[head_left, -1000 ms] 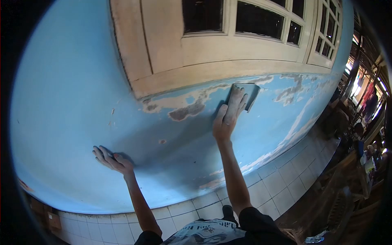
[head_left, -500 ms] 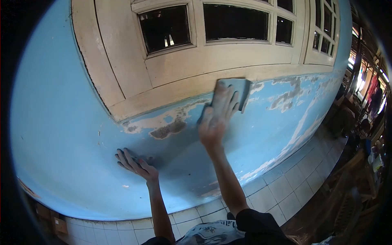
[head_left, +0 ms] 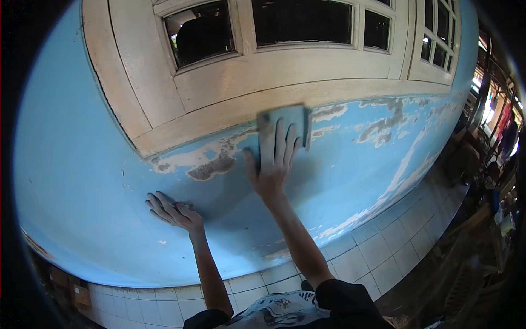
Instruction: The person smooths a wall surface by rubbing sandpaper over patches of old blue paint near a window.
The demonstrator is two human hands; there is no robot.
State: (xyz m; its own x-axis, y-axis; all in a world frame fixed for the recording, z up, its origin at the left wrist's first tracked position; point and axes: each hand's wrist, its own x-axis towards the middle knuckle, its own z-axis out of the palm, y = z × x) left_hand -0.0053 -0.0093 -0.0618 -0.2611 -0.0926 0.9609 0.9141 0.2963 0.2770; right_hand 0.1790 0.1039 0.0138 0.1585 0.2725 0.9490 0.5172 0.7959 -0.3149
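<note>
A grey-green sheet of sandpaper (head_left: 267,129) lies against the blue wall (head_left: 87,203), just under the cream window frame. My right hand (head_left: 276,159) presses it flat, fingers stretched upward over the sheet, thumb out to the left. The sheet's right edge is bent away from the wall. Lower and to the left, my left hand (head_left: 176,213) rests on the wall with its fingers extended, holding nothing that I can see. Between the hands and the frame, a worn patch (head_left: 211,169) shows grey and white where paint is gone.
The cream wooden window frame (head_left: 219,98) with dark panes runs along the top. More peeled paint (head_left: 378,129) spreads to the right. White tiles (head_left: 367,263) line the wall's foot. Cardboard boxes (head_left: 82,296) stand at lower left; wooden clutter (head_left: 466,236) fills the right side.
My right hand has slid the sandpaper left along the wall below the frame. My left hand stays at about the same spot on the wall. The view has shifted slightly.
</note>
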